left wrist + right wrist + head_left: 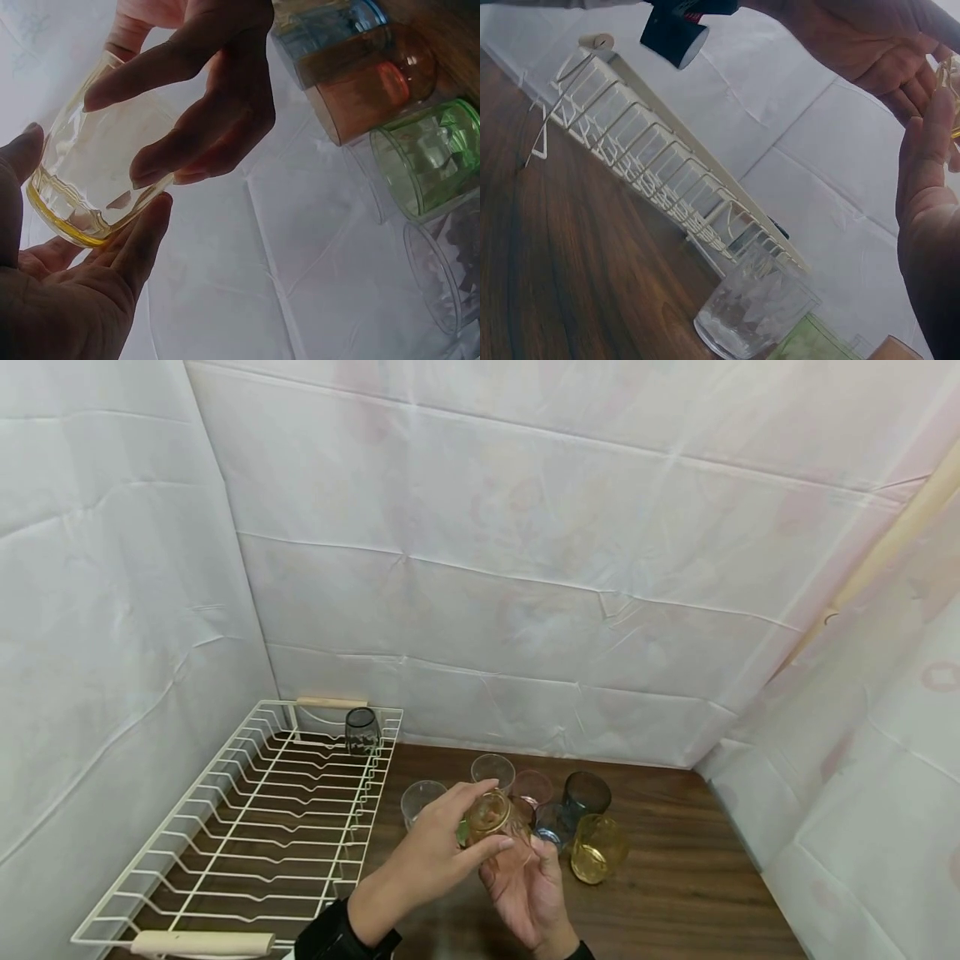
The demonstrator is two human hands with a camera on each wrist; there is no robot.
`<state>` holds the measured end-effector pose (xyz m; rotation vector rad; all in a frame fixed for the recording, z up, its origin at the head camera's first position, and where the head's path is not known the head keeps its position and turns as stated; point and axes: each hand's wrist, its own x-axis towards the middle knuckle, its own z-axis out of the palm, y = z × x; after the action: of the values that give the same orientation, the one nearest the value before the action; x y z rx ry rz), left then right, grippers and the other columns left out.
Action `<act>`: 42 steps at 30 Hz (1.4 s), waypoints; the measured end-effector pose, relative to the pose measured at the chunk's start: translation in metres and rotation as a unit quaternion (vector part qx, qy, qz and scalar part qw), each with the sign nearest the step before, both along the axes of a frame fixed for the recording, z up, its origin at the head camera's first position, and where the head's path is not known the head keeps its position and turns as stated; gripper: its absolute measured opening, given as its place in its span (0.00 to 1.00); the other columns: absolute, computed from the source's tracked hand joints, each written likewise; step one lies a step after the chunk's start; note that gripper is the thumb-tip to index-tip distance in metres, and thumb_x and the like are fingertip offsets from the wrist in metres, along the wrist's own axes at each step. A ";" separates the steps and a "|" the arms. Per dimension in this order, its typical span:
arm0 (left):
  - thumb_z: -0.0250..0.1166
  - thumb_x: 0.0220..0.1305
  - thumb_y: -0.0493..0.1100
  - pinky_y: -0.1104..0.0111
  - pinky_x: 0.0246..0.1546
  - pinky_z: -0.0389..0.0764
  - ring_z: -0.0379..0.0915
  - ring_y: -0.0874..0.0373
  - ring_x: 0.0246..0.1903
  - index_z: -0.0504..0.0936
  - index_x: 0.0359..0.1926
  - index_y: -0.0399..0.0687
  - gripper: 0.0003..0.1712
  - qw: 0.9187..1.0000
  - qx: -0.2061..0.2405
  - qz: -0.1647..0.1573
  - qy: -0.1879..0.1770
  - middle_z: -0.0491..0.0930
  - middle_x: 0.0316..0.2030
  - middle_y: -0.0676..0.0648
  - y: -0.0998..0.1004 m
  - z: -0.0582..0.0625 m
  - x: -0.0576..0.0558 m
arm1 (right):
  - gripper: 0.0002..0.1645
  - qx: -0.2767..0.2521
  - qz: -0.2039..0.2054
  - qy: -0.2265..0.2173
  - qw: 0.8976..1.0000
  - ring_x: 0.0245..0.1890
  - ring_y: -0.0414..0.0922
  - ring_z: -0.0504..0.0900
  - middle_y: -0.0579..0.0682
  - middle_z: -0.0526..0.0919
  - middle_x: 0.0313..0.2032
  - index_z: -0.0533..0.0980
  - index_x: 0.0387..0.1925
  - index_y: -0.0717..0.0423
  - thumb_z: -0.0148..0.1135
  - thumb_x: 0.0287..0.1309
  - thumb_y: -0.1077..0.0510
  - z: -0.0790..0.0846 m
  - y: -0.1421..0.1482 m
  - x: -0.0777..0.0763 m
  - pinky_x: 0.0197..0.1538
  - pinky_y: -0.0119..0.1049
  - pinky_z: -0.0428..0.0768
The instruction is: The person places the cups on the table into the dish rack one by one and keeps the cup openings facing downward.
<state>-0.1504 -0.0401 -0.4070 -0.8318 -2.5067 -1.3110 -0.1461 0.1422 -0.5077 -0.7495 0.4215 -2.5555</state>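
Note:
A pale yellow glass tumbler (489,812) is held tilted between both hands, its thick base turned up toward the head view. My left hand (429,842) grips it around the base end, thumb on one side and fingers on the other. From below, my right hand (527,893) holds the other end; in the left wrist view its curled fingers (180,142) lie along the glass wall. Just behind the hands stand a clear glass (422,797), another clear glass (492,768), a pink glass (533,787) and a green glass (427,161), mostly hidden in the head view.
A white wire dish rack (258,806) with wooden handles stands at left, a dark grey glass (362,732) in its far right corner. Right of the hands are a dark glass (587,793), a blue glass (551,828) and a yellow glass (597,850). White sheeting (480,610) encloses the wooden table (690,877).

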 end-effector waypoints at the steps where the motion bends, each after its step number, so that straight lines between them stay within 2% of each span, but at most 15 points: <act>1: 0.74 0.67 0.59 0.52 0.62 0.85 0.82 0.56 0.63 0.73 0.76 0.57 0.40 1.000 -0.001 -0.001 -0.001 0.83 0.63 0.54 0.000 0.000 0.000 | 0.28 0.000 -0.003 0.000 1.000 0.61 0.39 0.83 0.47 0.81 0.64 0.68 0.73 0.52 0.36 0.82 0.49 0.000 0.000 0.000 0.68 0.32 0.83; 7: 0.74 0.68 0.58 0.54 0.60 0.86 0.83 0.56 0.62 0.73 0.76 0.55 0.40 1.000 -0.001 -0.008 0.009 0.83 0.62 0.54 -0.001 0.001 0.001 | 0.29 0.012 -0.016 0.006 1.000 0.62 0.41 0.83 0.47 0.82 0.63 0.68 0.73 0.52 0.34 0.83 0.47 0.000 -0.001 0.000 0.67 0.32 0.84; 14: 0.78 0.63 0.53 0.56 0.61 0.87 0.84 0.55 0.61 0.75 0.75 0.52 0.41 0.999 0.016 -0.001 0.030 0.84 0.62 0.51 -0.006 0.006 0.000 | 0.32 0.061 -0.037 0.007 0.997 0.65 0.41 0.81 0.45 0.81 0.64 0.65 0.75 0.51 0.24 0.86 0.47 -0.001 0.002 0.000 0.70 0.38 0.82; 18: 0.81 0.59 0.49 0.56 0.61 0.87 0.85 0.53 0.60 0.77 0.73 0.51 0.42 0.998 0.007 0.036 0.056 0.85 0.61 0.49 -0.009 0.012 -0.003 | 0.29 0.112 -0.087 -0.014 0.990 0.66 0.42 0.82 0.46 0.82 0.64 0.64 0.73 0.51 0.22 0.87 0.48 0.002 0.007 0.000 0.70 0.39 0.83; 21: 0.82 0.57 0.48 0.56 0.59 0.88 0.86 0.52 0.57 0.78 0.72 0.48 0.43 0.994 0.001 0.070 0.079 0.86 0.59 0.47 -0.014 0.015 -0.008 | 0.26 0.151 -0.142 -0.037 0.978 0.65 0.43 0.83 0.49 0.83 0.64 0.62 0.73 0.51 0.25 0.88 0.49 0.005 0.011 0.000 0.67 0.37 0.84; 25: 0.82 0.57 0.49 0.53 0.59 0.88 0.87 0.49 0.55 0.78 0.72 0.44 0.43 0.990 -0.012 0.107 0.091 0.86 0.59 0.43 -0.029 0.019 -0.017 | 0.25 0.181 -0.213 -0.015 0.960 0.65 0.46 0.83 0.49 0.84 0.63 0.62 0.74 0.52 0.28 0.88 0.52 0.008 0.021 -0.001 0.65 0.37 0.85; 28: 0.81 0.59 0.50 0.49 0.58 0.88 0.87 0.46 0.54 0.76 0.73 0.42 0.43 0.986 -0.036 0.137 0.087 0.85 0.60 0.41 -0.046 0.022 -0.026 | 0.26 0.170 -0.256 0.028 0.951 0.65 0.48 0.83 0.52 0.84 0.63 0.62 0.74 0.56 0.27 0.87 0.57 0.013 0.032 0.000 0.64 0.37 0.86; 31: 0.80 0.61 0.51 0.47 0.57 0.88 0.86 0.42 0.54 0.75 0.74 0.41 0.44 0.979 -0.075 0.170 0.089 0.84 0.60 0.39 -0.064 0.023 -0.035 | 0.26 0.139 -0.277 0.051 0.949 0.65 0.49 0.84 0.55 0.85 0.62 0.61 0.74 0.61 0.25 0.85 0.60 0.018 0.045 0.001 0.64 0.38 0.86; 35: 0.78 0.64 0.51 0.45 0.55 0.87 0.85 0.38 0.54 0.73 0.75 0.40 0.44 0.967 -0.135 0.198 0.090 0.82 0.62 0.37 -0.085 0.020 -0.045 | 0.27 0.115 -0.298 0.049 0.946 0.63 0.50 0.84 0.57 0.85 0.61 0.60 0.74 0.63 0.24 0.85 0.60 0.024 0.062 0.003 0.64 0.37 0.85; 39: 0.75 0.68 0.51 0.44 0.50 0.86 0.85 0.37 0.50 0.70 0.76 0.38 0.43 0.959 -0.181 0.208 0.069 0.78 0.64 0.33 -0.104 0.015 -0.052 | 0.26 0.132 -0.342 0.041 0.930 0.60 0.49 0.83 0.56 0.85 0.58 0.62 0.72 0.64 0.25 0.84 0.61 0.027 0.079 0.007 0.61 0.37 0.85; 42: 0.73 0.70 0.51 0.43 0.50 0.85 0.84 0.35 0.51 0.68 0.77 0.36 0.43 0.954 -0.198 0.215 0.059 0.77 0.65 0.31 -0.116 0.011 -0.059 | 0.28 0.132 -0.355 0.044 0.925 0.59 0.48 0.84 0.55 0.86 0.56 0.67 0.69 0.64 0.25 0.84 0.62 0.028 0.094 0.009 0.59 0.37 0.85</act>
<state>-0.2094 -0.1559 -0.3957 -0.3702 -2.6828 -0.6132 -0.1367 0.2362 -0.4799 -0.6954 1.2345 -3.0148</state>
